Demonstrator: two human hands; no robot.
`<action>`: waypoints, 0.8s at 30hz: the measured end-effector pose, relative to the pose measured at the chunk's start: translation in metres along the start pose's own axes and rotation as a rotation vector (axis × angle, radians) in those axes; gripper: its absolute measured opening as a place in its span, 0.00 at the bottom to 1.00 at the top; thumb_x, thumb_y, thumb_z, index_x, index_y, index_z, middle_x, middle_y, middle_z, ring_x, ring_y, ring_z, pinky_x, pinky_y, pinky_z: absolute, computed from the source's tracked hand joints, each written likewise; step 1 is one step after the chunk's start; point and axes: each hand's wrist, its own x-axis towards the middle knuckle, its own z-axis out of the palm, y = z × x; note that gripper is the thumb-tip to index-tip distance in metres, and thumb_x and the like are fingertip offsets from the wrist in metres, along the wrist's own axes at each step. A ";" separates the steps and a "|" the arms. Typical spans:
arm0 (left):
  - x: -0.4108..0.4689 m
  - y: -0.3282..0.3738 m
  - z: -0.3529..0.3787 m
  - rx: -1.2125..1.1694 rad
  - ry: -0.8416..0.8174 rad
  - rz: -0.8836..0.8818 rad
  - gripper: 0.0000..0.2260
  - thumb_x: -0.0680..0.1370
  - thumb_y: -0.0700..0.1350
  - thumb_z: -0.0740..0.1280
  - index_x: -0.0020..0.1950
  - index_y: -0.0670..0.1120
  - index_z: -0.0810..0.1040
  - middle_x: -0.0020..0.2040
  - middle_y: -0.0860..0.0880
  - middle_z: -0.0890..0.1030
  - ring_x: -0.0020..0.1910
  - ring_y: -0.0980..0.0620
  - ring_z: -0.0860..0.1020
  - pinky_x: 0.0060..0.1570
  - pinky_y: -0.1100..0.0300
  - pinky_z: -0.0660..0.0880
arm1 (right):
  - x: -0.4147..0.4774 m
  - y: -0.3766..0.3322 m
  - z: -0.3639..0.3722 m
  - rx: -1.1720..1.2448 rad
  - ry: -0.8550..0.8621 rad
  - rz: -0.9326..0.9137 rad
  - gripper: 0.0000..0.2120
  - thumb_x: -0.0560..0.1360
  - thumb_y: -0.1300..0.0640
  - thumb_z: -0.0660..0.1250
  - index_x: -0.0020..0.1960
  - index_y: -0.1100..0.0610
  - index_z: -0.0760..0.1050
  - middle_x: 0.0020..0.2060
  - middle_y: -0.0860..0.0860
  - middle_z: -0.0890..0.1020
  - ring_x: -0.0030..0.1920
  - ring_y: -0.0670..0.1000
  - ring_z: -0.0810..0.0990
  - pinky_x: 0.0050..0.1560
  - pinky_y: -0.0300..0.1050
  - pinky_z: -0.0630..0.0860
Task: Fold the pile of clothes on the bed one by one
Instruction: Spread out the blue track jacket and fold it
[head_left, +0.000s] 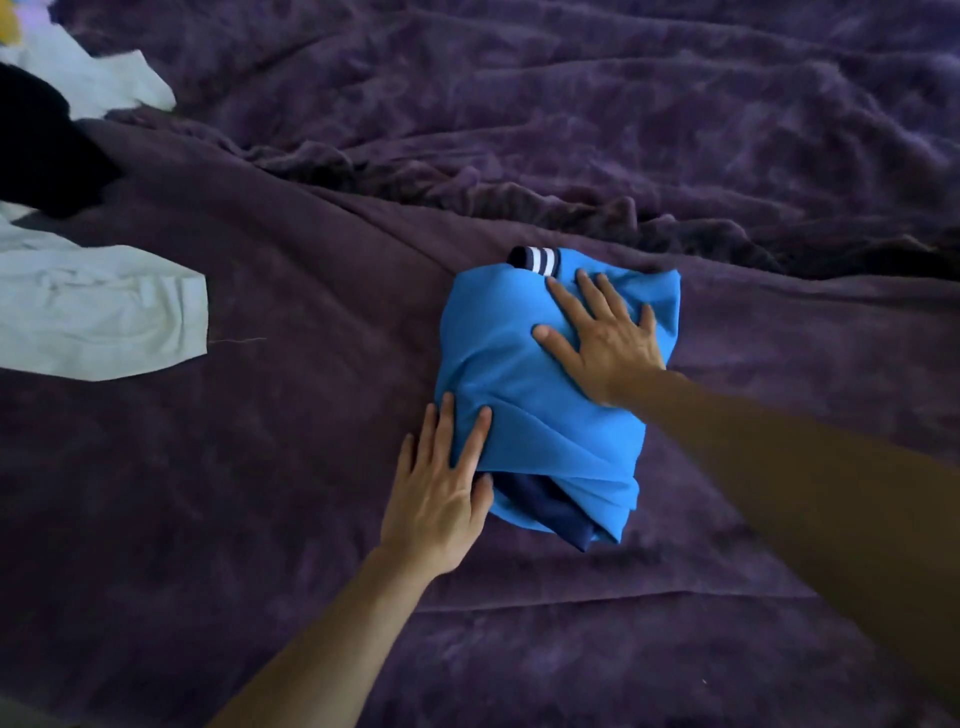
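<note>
The shirt (519, 374) lies as a compact blue bundle near the middle of the bed (260, 467), well apart from a white garment (93, 317) and a black garment (41, 156) at the left edge. The right hand (608, 338) lies flat on top of the bundle, its grip wide, fingers spread and holding nothing; the left hand (441, 488) presses the near left edge the same way, grip wide, fingers straight.

This looks like a final smoothing. To do it well, keep the right palm as anchor and sweep the left outward, since diagonal wrinkles cross the front. A navy layer (545, 514) pokes out at the near end and a striped trim (537, 260) at the far end; both want tucking in, I judge. Press lightly; the soft bed will likely give.
</note>
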 end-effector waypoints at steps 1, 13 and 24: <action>0.003 -0.001 0.000 -0.003 -0.047 0.006 0.32 0.78 0.57 0.49 0.76 0.56 0.34 0.79 0.42 0.47 0.77 0.42 0.51 0.71 0.43 0.59 | 0.002 0.004 0.008 -0.002 0.016 0.008 0.38 0.69 0.24 0.31 0.76 0.36 0.40 0.78 0.46 0.46 0.77 0.49 0.42 0.72 0.67 0.48; 0.134 0.038 -0.108 -0.165 0.259 -0.071 0.36 0.73 0.68 0.60 0.76 0.55 0.58 0.77 0.40 0.55 0.76 0.39 0.55 0.69 0.42 0.58 | -0.081 0.005 0.003 0.507 0.262 0.338 0.42 0.67 0.23 0.53 0.76 0.38 0.47 0.78 0.49 0.49 0.77 0.54 0.53 0.70 0.61 0.60; 0.135 0.046 -0.086 -0.592 -0.013 -0.049 0.24 0.64 0.64 0.72 0.56 0.57 0.76 0.52 0.57 0.82 0.51 0.55 0.80 0.55 0.54 0.76 | -0.135 -0.021 0.031 1.080 0.243 0.650 0.47 0.60 0.29 0.70 0.72 0.31 0.48 0.66 0.48 0.72 0.63 0.55 0.74 0.63 0.53 0.71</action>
